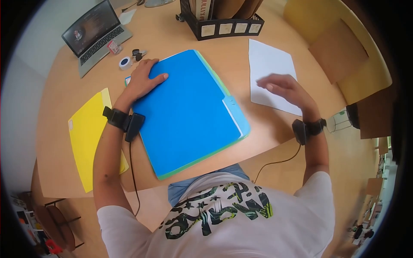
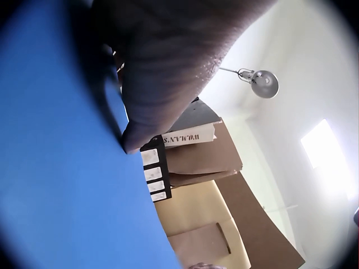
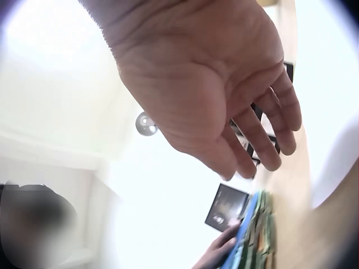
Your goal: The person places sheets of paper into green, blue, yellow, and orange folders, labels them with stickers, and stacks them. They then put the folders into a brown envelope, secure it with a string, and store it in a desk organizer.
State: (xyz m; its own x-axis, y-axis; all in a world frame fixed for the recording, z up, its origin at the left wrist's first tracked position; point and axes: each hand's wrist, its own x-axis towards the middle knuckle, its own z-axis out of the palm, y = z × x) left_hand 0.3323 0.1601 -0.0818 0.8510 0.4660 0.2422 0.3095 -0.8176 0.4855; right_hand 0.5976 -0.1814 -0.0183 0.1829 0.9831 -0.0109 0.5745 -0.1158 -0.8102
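A blue folder (image 1: 185, 112) lies on top of a stack with green edges showing, at the middle of the table. My left hand (image 1: 144, 79) rests on its upper left part, thumb spread over the blue surface; in the left wrist view the hand (image 2: 162, 67) touches the blue folder (image 2: 73, 168). My right hand (image 1: 284, 88) hovers over a white sheet (image 1: 271, 69) to the right, holding nothing. In the right wrist view the right hand's (image 3: 207, 84) fingers are relaxed, and the stack's edge (image 3: 255, 235) shows several layers.
A yellow folder (image 1: 90, 137) lies at the left. Farther back stand a laptop (image 1: 97, 38), a white tape roll (image 1: 125, 63), small dark items (image 1: 138, 54) and a black organizer (image 1: 228, 28) with books. A yellow chair (image 1: 365, 47) is at the right, beyond the table (image 1: 56, 172).
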